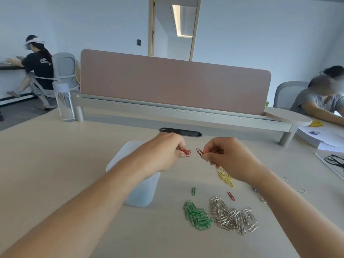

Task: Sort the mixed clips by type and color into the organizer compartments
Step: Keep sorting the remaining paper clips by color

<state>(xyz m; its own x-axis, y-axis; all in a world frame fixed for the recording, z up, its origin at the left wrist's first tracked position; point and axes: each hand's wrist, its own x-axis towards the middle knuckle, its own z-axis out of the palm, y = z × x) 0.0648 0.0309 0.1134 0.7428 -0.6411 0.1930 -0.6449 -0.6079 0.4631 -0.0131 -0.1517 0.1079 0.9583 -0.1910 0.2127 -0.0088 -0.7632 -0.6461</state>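
My left hand (167,148) pinches a small bunch of red paper clips (186,152) above the desk. Just to its right, my right hand (221,155) pinches a few more red clips (199,151); the two bunches sit a little apart. Below them on the desk lie a green pile (197,216), a silver pile (232,215), a yellow group (226,178), a single green clip (193,191) and a single red clip (231,196). A translucent plastic container (143,192) stands under my left forearm, partly hidden by it.
A clear water bottle (64,101) stands at the far left by the pink desk divider (173,84). Papers (323,138) and black glasses (335,161) lie at the right edge, with a few stray clips (301,190) nearby. Other people sit at the neighbouring desks.
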